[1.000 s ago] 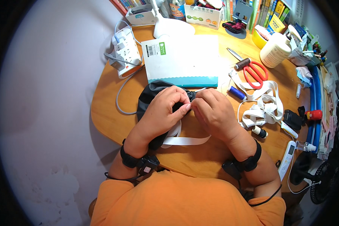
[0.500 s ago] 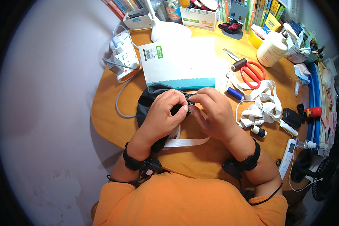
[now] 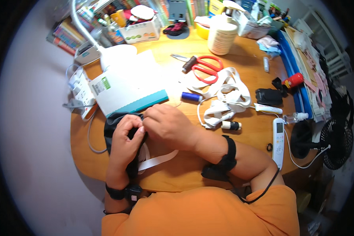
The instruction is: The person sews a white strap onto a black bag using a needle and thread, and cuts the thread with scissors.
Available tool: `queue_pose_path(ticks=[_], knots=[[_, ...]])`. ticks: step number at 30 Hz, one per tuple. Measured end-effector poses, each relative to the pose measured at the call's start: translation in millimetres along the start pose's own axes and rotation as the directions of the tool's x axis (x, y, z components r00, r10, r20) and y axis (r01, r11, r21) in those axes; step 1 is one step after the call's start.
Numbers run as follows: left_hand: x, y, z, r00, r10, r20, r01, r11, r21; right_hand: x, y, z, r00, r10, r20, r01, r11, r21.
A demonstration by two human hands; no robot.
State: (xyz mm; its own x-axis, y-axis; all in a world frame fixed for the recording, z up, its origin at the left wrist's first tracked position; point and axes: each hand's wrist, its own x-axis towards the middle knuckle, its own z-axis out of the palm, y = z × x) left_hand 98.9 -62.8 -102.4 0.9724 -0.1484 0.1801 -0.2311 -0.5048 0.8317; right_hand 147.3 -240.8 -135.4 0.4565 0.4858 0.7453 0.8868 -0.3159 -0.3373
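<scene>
The left hand point(image 3: 126, 141) is pinching black cloth point(image 3: 111, 125) between thumb and fingers, near the left front part of the table point(image 3: 82, 159). The right hand point(image 3: 167, 125) is bending its fingers close against the left fingertips; its own tips are staying out of sight, so I cannot tell what it is gripping. A white pad point(image 3: 120, 94) is lying just beyond the cloth, hemming in the hands toward the back edge, and a power strip point(image 3: 83, 93) is standing by the left edge. Scissors point(image 3: 210, 70), a blue spool point(image 3: 191, 96) and tangled white elastic point(image 3: 219, 107) are filling the middle, right of the hands. The pad is bearing a green label point(image 3: 106, 83); a pump bottle point(image 3: 222, 37) near the back edge is showing print too small to read. The cloth is looking smooth and folded, and a flat white band point(image 3: 159, 160) is curving beside it near the front edge.
</scene>
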Motion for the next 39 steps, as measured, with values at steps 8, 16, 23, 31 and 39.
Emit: queue_pose_path(ticks=[8, 16, 23, 31, 39], knots=[[0, -6, -6, 0.981, -0.158, 0.117, 0.181, 0.957, -0.228, 0, 1, 2, 0.997, -0.070, -0.043, 0.069, 0.997, -0.042], [0, -10, -9, 0.951, -0.258, 0.170, 0.305, 0.874, -0.380, 0, -2, 0, 0.994, -0.097, -0.053, 0.093, 0.993, -0.071], [1, -8, -10, 0.936, -0.292, 0.194, 0.347, 0.854, -0.387, -1, -2, -3, 0.994, -0.102, -0.042, 0.098, 0.992, -0.079], [2, -10, -10, 0.957, -0.249, 0.146, 0.282, 0.915, -0.288, 0, 4, -1, 0.989, -0.131, -0.069, 0.131, 0.991, -0.006], [3, -4, -10, 0.972, -0.202, 0.121, 0.230, 0.927, -0.298, 2, 5, -10, 0.943, 0.334, 0.003, -0.303, 0.852, 0.426]])
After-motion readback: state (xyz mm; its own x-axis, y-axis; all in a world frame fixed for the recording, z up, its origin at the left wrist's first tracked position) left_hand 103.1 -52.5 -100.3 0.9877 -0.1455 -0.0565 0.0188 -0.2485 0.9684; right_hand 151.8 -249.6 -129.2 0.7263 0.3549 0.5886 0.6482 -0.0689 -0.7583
